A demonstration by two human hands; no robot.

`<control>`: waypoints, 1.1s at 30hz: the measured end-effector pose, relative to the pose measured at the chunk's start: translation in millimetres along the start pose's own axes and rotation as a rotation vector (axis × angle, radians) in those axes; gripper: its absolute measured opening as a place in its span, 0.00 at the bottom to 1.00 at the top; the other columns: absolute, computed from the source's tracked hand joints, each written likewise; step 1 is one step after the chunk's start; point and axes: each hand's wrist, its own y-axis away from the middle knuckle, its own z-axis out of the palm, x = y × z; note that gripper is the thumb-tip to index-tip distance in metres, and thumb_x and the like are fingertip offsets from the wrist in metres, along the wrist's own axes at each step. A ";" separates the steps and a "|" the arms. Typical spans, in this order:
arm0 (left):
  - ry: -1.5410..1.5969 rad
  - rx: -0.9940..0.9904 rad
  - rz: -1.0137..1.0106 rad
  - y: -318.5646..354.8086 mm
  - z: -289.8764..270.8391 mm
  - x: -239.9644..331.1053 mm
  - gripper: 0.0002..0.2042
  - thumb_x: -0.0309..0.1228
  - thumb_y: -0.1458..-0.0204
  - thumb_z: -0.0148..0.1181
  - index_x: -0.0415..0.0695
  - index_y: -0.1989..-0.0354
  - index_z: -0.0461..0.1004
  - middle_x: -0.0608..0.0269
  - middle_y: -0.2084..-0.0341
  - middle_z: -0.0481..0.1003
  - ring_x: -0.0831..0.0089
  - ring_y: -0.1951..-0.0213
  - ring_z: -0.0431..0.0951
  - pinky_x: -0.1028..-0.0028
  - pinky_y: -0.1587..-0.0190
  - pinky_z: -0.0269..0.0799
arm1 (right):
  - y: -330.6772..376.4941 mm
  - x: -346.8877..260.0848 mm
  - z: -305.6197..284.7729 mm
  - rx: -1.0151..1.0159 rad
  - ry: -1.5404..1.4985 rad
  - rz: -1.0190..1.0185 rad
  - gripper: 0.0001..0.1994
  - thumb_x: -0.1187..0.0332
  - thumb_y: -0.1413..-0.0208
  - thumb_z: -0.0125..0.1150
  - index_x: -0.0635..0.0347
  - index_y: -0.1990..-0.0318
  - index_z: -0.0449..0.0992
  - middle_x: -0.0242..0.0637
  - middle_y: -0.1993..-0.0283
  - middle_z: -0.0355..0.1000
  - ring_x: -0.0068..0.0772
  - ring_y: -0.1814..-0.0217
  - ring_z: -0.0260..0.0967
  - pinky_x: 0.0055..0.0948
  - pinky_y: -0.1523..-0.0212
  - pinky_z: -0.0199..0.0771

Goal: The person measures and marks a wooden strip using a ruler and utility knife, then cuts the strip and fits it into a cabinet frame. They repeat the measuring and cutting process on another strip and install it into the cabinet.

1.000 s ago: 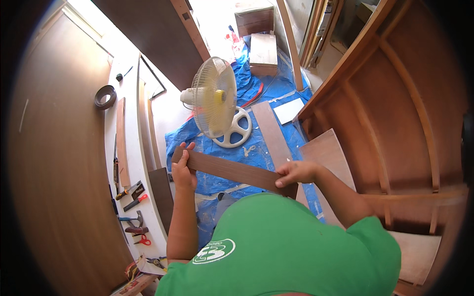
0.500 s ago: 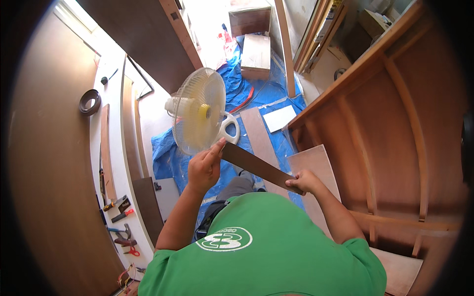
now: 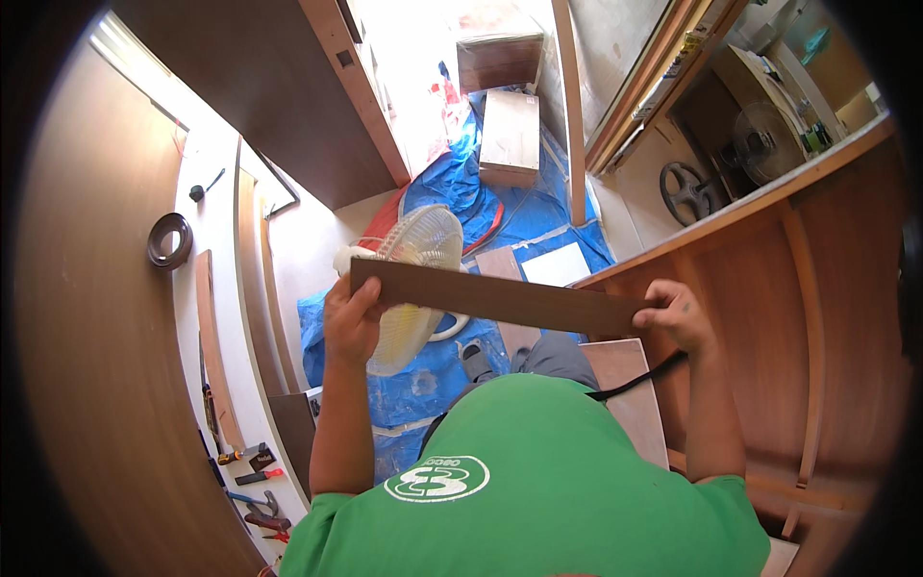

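Entry, read left to right, all places given from the white floor fan (image 3: 415, 279).

Far left of the fan: a dark ring-shaped roll (image 3: 169, 239) on the pale floor, and lower down a scatter of hand tools (image 3: 252, 481) with red handles.

Just left of the fan: the left hand (image 3: 352, 322), fingers curled and pressed together over the top edge of the dark wooden board (image 3: 500, 298), thumb below, clamping its left end.

Across the front of the fan: the board itself, held in the air at chest height, close to level, its left end overlapping the fan's grille in this view.

Beneath the fan: blue tarpaulin (image 3: 437, 380), with loose boards and a cardboard box (image 3: 510, 139) beyond.

Right of the fan: the right hand (image 3: 678, 315), fingers bent and closed round the board's right end; whether the thumb is on top or behind I cannot tell.

Far right: a brown panelled cabinet side (image 3: 798, 317).

Risks, as judged: the board's left end could swing into the fan, since whether there is any gap between them cannot be told. The end grips are light, so a slip could drop the board onto the person's foot (image 3: 473, 361). The tarpaulin's wrinkles could catch a step.

Change from half a second ago: the board was sloped, left end high and close by the fan's rim; it is now nearly level and raised, and the hands are further apart.
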 end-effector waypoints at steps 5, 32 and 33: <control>0.059 -0.262 -0.088 18.7 6.8 27.0 0.20 0.35 0.47 0.72 0.28 0.54 0.79 0.46 0.71 0.83 0.62 0.70 0.84 0.66 0.66 0.81 | -107.3 -24.2 -16.9 0.024 -0.214 -0.244 0.21 0.68 0.51 0.82 0.55 0.57 0.72 0.28 0.61 0.76 0.20 0.60 0.75 0.23 0.59 0.79; -1.050 0.209 0.361 -67.6 213.1 -21.1 0.31 0.18 0.36 0.55 0.42 0.24 0.60 0.48 0.30 0.68 0.64 0.37 0.76 0.67 0.36 0.71 | -445.3 -175.0 -46.2 -0.147 0.111 -0.437 0.05 0.72 0.37 0.64 0.62 0.57 0.80 0.35 0.69 0.80 0.22 0.78 0.75 0.24 0.76 0.76; -1.057 0.092 0.394 -72.9 221.0 -27.4 0.29 0.18 0.36 0.55 0.42 0.25 0.62 0.47 0.32 0.70 0.63 0.38 0.78 0.67 0.37 0.72 | -448.0 -170.8 -49.5 -0.079 0.158 -0.448 0.05 0.72 0.38 0.65 0.62 0.58 0.80 0.34 0.69 0.80 0.22 0.78 0.75 0.24 0.76 0.76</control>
